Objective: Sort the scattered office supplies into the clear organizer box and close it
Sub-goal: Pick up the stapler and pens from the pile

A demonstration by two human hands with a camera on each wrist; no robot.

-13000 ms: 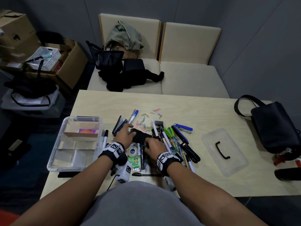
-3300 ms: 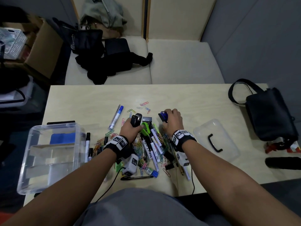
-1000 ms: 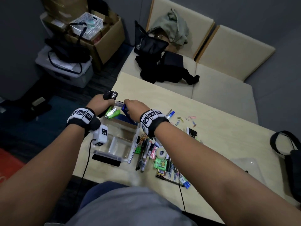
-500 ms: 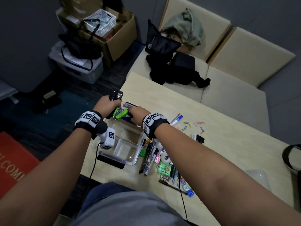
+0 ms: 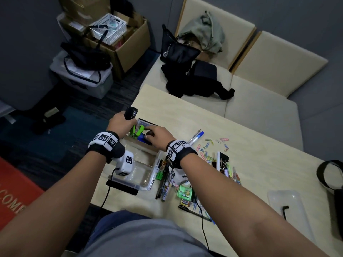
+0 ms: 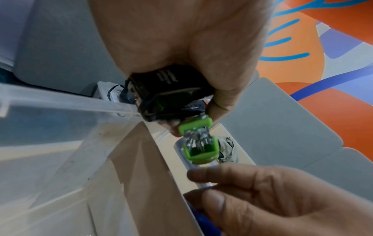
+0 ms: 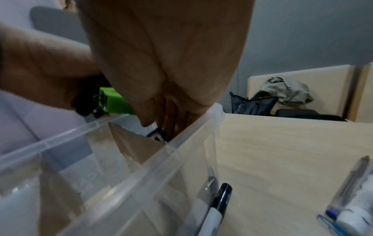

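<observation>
The clear organizer box (image 5: 146, 184) stands at the table's left edge, split by cardboard dividers (image 7: 137, 148). My left hand (image 5: 128, 125) hovers over its far left corner and grips a black stapler (image 5: 130, 113) together with a green stapler (image 5: 137, 129); the left wrist view shows the black stapler (image 6: 169, 94) in my fist and the green stapler (image 6: 198, 140) hanging below. My right hand (image 5: 150, 135) reaches down into the far compartment, fingers curled on a blue stapler (image 5: 143, 140). The box's clear lid (image 5: 289, 206) lies at the right.
Pens and markers (image 5: 163, 184), coloured paper clips (image 5: 206, 147), binder clips (image 5: 221, 162) and small green packets (image 5: 183, 191) lie scattered right of the box. A black bag (image 5: 332, 182) sits at the table's right edge. A cushioned bench with bags stands behind, and the floor drops off left of the box.
Both hands have come down over the box's far compartment. The right hand has sunk into it with the blue stapler; the left still holds the black and green staplers above the rim.
</observation>
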